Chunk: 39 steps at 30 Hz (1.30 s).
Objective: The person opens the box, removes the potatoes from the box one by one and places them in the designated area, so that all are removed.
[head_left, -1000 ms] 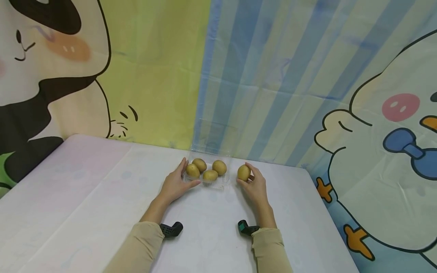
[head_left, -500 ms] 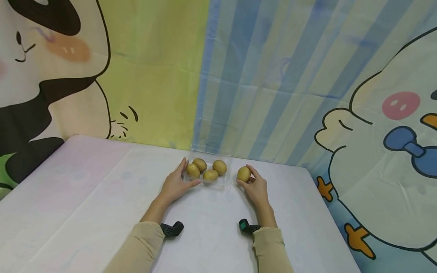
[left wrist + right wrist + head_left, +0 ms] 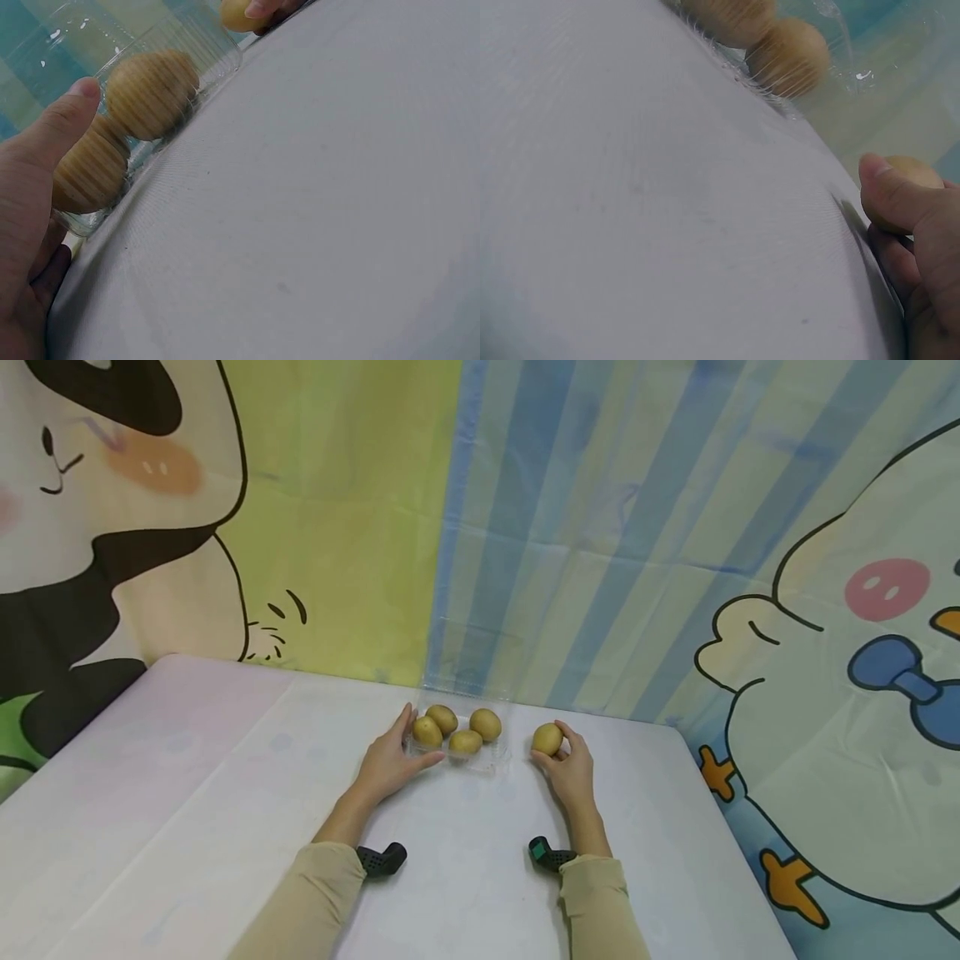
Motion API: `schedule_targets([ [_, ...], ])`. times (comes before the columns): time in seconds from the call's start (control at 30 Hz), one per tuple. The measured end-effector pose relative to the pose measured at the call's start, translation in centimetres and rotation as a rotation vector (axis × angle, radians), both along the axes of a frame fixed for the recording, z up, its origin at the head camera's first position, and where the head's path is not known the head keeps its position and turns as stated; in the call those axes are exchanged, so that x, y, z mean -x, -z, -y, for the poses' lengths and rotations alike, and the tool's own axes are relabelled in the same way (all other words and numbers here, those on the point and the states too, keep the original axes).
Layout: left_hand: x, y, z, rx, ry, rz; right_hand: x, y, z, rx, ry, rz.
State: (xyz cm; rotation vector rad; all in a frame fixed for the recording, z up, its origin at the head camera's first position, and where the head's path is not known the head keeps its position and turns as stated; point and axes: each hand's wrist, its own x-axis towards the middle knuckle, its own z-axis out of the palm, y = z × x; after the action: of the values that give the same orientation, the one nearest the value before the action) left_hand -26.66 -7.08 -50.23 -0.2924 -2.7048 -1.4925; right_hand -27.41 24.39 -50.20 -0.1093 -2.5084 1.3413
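A clear plastic clamshell box with its lid raised stands near the far edge of the table, holding several yellow-brown potatoes. At its left end, my left hand grips it, the thumb lying along the front wall and the fingers around the side. To the right of the box, my right hand pinches a single potato between thumb and fingers, low over the table. In the right wrist view that potato is partly hidden by the thumb.
The table has a white cloth. Close behind the box hangs a striped blue curtain, with a yellow panel to its left. Black cameras sit on both wrists.
My right hand has shifted slightly to the right with the potato, a little farther from the box. The left hand keeps its place on the box.
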Motion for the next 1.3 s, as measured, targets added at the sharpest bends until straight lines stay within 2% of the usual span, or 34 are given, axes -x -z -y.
schedule_targets([
  [0.57,0.32,0.41,-0.04,-0.001,-0.002,-0.003,0.06,0.03,0.07,0.064,0.004,-0.005],
  [1.3,0.20,0.29,-0.03,0.012,-0.008,0.005,0.00,0.17,0.07,0.048,0.008,0.019],
])
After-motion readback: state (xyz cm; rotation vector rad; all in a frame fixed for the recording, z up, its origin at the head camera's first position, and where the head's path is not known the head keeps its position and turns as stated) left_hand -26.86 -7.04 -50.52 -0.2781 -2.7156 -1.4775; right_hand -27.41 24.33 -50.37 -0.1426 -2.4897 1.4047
